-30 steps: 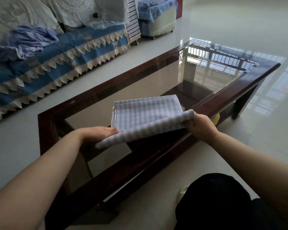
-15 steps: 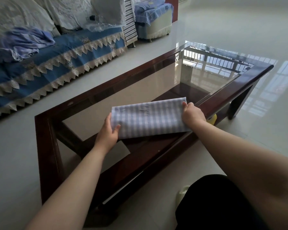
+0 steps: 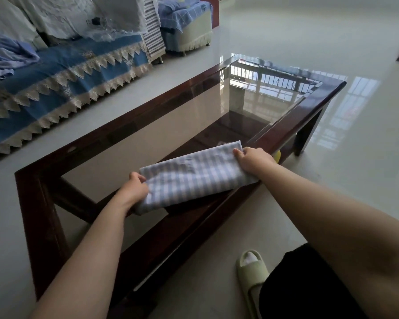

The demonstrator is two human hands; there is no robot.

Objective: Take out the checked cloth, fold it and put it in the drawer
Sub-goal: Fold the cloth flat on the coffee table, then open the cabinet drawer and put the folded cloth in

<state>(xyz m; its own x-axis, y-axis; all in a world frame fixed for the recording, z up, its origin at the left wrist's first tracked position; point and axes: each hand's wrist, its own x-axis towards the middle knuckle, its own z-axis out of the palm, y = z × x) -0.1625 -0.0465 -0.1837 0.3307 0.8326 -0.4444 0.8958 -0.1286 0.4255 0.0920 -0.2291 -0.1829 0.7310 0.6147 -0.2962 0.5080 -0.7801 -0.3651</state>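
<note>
The checked cloth (image 3: 194,176), pale blue and white, lies folded into a long narrow strip on the glass top near the front rail of the coffee table (image 3: 44,203). My left hand (image 3: 134,188) grips its left end with curled fingers. My right hand (image 3: 253,161) grips its right end, fingers curled over the fold. The left end is lifted slightly off the glass. No drawer shows plainly; a small yellow thing (image 3: 277,156) peeks out below the table rail behind my right hand.
A sofa with a blue lace-edged cover (image 3: 67,81) runs along the far left, with a footstool (image 3: 187,28) beyond it. My foot in a green slipper (image 3: 251,270) stands on the tiled floor by the table's near side.
The near edge of the cloth was folded over away from me, making a narrower strip. Both hands then curled round its ends, and the left end has lifted a little.
</note>
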